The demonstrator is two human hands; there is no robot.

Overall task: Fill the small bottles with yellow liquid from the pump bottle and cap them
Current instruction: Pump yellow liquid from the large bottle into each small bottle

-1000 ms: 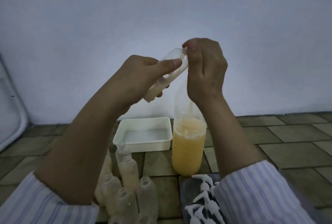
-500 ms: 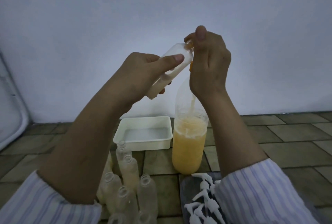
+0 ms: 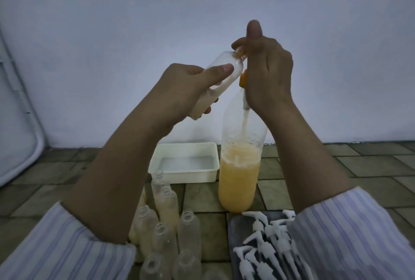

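Note:
My left hand [image 3: 184,91] grips a small clear bottle [image 3: 226,66], tilted with its mouth up against the orange pump nozzle. A little pale liquid lies in the bottle's lower end. My right hand [image 3: 267,71] is curled round the pump head of the tall pump bottle [image 3: 239,176], thumb raised on top. That bottle stands on the tiled floor, about half full of yellow liquid. Several small bottles [image 3: 166,226] stand uncapped below my left arm. White pump caps [image 3: 267,246] lie on a dark tray at lower right.
A white rectangular tub [image 3: 186,174] sits on the floor behind the small bottles, left of the pump bottle. A pale wall rises close behind. A white curved panel [image 3: 15,127] leans at the far left.
My right hand has risen with the pump head, thumb now lifted higher. The small bottle has moved up with it, mouth kept at the nozzle.

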